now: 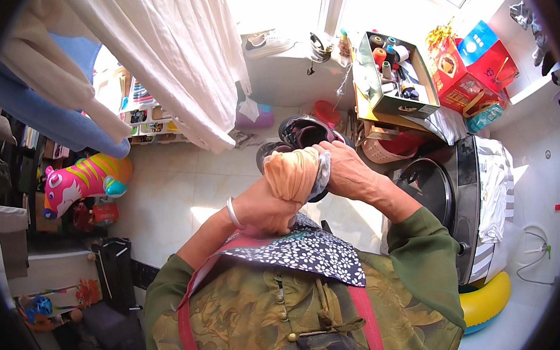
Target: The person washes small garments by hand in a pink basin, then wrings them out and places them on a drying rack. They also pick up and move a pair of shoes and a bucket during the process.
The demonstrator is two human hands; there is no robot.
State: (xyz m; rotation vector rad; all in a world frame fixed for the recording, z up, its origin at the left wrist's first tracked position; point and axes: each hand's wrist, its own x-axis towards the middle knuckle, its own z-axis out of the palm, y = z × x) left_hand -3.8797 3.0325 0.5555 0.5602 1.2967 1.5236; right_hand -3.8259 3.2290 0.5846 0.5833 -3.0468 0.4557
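Before my chest, a bundle of orange cloth (290,173) with a grey cloth (321,175) along its right side lies between my hands. My left hand (271,205), with a silver bangle at the wrist, is under and against the orange cloth; its fingers are mostly hidden. My right hand (345,172) grips the bundle's upper right edge at the grey cloth. Just beyond the bundle are dark shoes (306,131), partly covered by it. A dark flowered apron (313,254) with red straps hangs at my chest below both hands.
White curtain (191,49) and hanging clothes are at upper left. A box of thread spools (427,83) stands upper right beside red gift bags (463,83). A front-loading washer (462,186) is at right, near a yellow swim ring (486,300). An inflatable animal (75,186) stands left.
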